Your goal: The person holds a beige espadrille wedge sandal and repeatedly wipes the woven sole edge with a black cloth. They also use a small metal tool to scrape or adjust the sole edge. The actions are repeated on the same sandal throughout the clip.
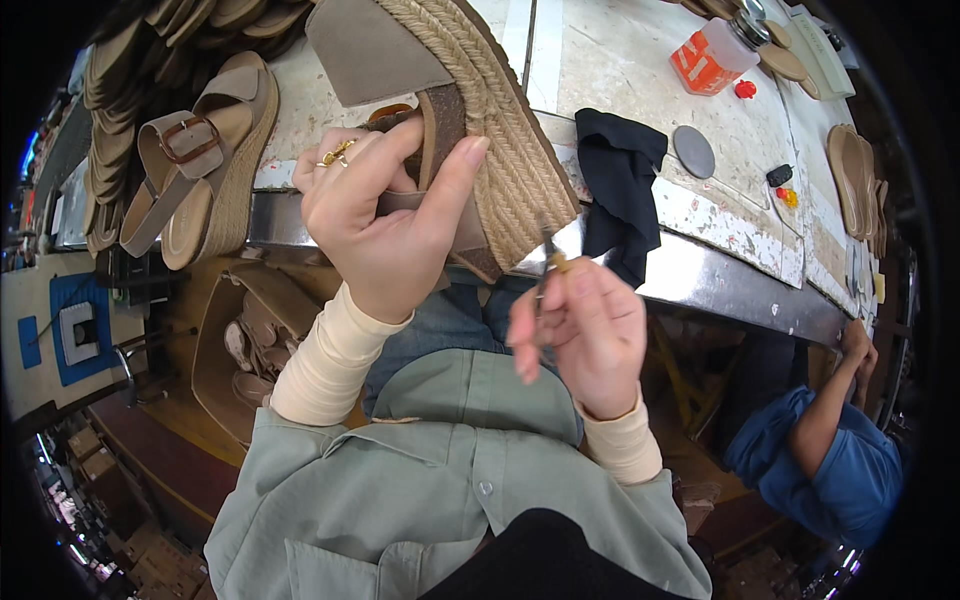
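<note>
My left hand (385, 205) grips a wedge sandal (505, 150) with taupe straps and a braided jute-covered wedge. The fingers reach in under the strap and the thumb presses on the wedge's edge. In my right hand (595, 325) is a slim, dark metal tool (547, 245) with a narrow tip, pinched between thumb and fingers. Its tip is close to the lower right corner of the jute wedge; whether it touches I cannot tell. Motion blur smears the tool and some fingers, so its exact kind is unclear.
Another buckled wedge sandal (215, 150) stands left, beside stacked insoles (120, 110). A black cloth (620, 180) hangs over the table's metal edge (730, 285). Beyond are a grey disc (693, 152) and a pump bottle (715, 55). A person in blue (825, 450) sits at right.
</note>
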### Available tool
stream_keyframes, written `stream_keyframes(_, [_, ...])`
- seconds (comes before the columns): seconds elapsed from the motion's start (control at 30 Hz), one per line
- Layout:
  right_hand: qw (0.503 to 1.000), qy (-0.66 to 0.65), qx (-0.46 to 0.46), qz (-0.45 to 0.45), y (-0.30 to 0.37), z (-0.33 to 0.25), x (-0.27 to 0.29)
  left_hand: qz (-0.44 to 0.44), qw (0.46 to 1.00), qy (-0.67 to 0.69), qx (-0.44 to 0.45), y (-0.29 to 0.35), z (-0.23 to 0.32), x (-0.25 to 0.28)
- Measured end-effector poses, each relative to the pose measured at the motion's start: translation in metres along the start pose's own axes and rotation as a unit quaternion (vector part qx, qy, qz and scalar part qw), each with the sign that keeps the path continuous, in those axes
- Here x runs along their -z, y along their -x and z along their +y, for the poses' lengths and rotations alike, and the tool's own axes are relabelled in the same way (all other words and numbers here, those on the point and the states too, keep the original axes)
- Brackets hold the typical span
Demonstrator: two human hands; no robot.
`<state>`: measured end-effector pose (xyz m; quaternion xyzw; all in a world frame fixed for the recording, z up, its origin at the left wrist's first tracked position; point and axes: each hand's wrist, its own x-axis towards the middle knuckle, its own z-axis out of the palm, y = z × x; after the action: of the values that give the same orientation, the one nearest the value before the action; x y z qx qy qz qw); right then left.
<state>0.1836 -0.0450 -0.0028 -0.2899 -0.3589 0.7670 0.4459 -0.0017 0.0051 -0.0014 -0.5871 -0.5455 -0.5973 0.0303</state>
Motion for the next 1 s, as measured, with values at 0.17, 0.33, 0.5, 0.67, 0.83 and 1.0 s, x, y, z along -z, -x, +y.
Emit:
stream_keyframes(0.17, [0.999, 0.034, -0.006, -0.003, -0.007, 0.021, -0.002, -0.002, 1.000, 0.005, 0.001, -0.002, 0.001, 0.000])
stream_keyframes(0.33, [0.999, 0.031, -0.017, -0.010, -0.010, 0.026, -0.003, -0.001, 1.000, -0.001, -0.006, -0.001, -0.001, 0.000])
stream_keyframes(0.5, [0.999, 0.035, -0.018, -0.006, -0.013, 0.024, -0.003, -0.003, 1.000, 0.008, 0.001, 0.000, -0.002, -0.001])
stream_keyframes(0.67, [0.999, 0.044, -0.014, 0.001, -0.013, 0.025, -0.004, -0.001, 1.000, 0.006, -0.006, 0.000, -0.002, -0.002])
stream_keyframes(0.83, [0.999, 0.015, 0.026, -0.018, -0.015, 0.026, 0.001, -0.001, 1.000, 0.013, -0.006, -0.001, -0.002, -0.002])
stream_keyframes(1.0, [0.997, -0.022, 0.069, -0.017, -0.014, 0.017, 0.003, 0.003, 1.000, 0.014, 0.002, -0.001, -0.001, -0.001])
